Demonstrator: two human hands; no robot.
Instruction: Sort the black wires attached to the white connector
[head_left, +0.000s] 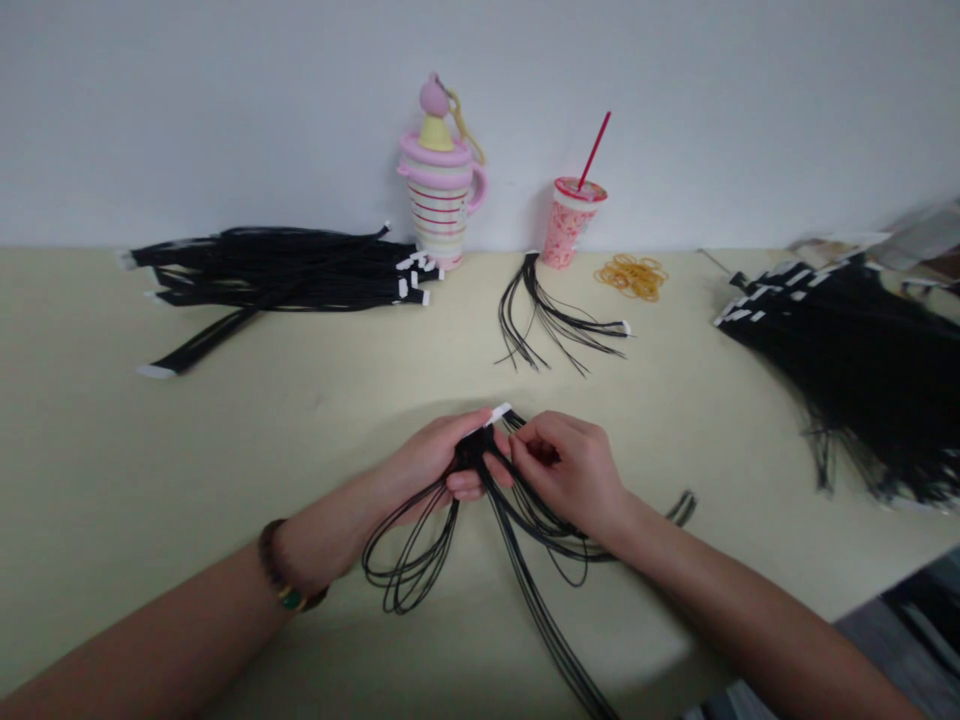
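Black cable bundle (487,500) gripped by left hand (442,462) and right hand (574,470) mid-table.

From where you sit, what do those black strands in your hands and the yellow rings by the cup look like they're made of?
The black strands look like thin plastic-coated cord or wire: smooth, slightly shiny, holding springy loops, with a white tab at the end. The yellow rings look like rubber bands: thin, limp, matte, lying tangled together. Both are guesses from looks.
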